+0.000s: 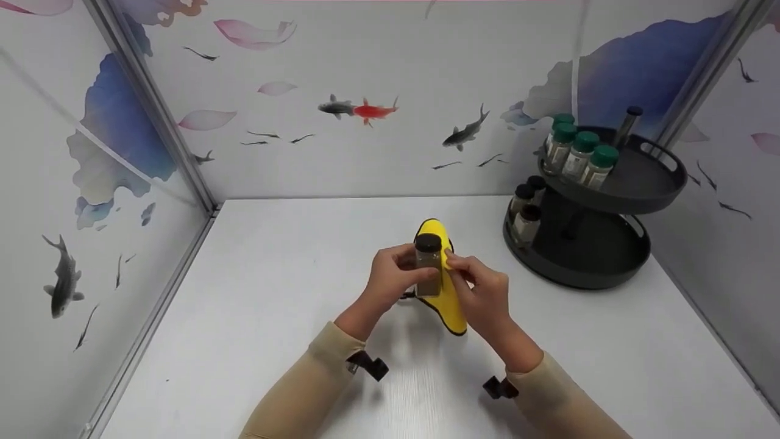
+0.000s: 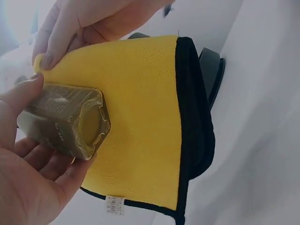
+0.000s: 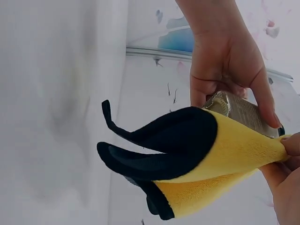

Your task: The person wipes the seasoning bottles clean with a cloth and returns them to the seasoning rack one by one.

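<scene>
In the head view my left hand [image 1: 390, 277] grips a clear spice jar [image 1: 428, 274] with a black lid, held upright above the table. Seen from the left wrist, the same jar [image 2: 61, 117] has a squarish body with a printed label and its base toward the camera. My right hand [image 1: 484, 292] pinches a yellow cloth [image 1: 452, 302] with black edging, just right of the jar. The cloth [image 2: 136, 122] hangs folded beside the jar, a small white tag on its lower edge. From the right wrist, the cloth [image 3: 234, 150] partly hides the jar.
A black two-tier round rack [image 1: 576, 268] stands at the back right. Green-capped jars [image 1: 582, 152] and a thin dark-topped bottle [image 1: 627, 127] are on its upper tier. Black-capped jars [image 1: 527, 222] stand on the lower tier. Patterned walls border the white table [image 1: 274, 274].
</scene>
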The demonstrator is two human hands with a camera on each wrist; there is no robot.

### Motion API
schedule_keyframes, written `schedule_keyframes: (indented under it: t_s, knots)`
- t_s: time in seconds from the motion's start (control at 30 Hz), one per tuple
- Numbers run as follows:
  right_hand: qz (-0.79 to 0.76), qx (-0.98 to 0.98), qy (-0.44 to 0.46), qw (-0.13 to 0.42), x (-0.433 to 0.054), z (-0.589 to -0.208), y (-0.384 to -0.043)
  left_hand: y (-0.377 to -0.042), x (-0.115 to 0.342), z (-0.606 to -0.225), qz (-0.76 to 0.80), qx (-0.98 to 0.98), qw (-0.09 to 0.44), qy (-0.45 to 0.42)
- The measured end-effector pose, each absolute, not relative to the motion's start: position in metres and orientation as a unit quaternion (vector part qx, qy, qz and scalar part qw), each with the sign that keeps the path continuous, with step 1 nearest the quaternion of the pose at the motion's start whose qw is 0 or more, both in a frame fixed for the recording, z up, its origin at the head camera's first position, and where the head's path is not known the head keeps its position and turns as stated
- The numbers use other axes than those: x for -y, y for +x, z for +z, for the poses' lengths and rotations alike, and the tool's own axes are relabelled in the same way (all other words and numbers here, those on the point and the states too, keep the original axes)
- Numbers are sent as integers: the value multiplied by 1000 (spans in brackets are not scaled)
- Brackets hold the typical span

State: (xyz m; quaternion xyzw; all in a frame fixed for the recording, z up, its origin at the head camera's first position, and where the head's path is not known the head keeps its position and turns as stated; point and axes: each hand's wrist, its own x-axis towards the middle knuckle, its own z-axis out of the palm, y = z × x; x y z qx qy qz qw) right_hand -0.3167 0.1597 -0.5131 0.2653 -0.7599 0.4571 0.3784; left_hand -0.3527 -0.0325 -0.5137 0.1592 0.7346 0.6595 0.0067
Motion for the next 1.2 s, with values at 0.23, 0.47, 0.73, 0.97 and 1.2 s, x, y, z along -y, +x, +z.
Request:
schedule_keyframes:
  t_s: [0.23,0.47,0.73,0.97,1.2]
  knots:
    - [476,763,233,370,-168,-513,-325,-351,33,-510,627,-744,3,232]
    - [493,777,203,334,-168,-513,-325,-354,35,-513,636,-733,28,239]
    - [471,785,203,346,-164,-507,-317,-350,31,-512,656,-722,22,220]
    - [449,789,217,359,-158,-510,-313,-352,31,-516,659,-727,-2,192]
    - [457,778,224,369,-157,-505,-311,-352,34,-514,667,-713,12,215]
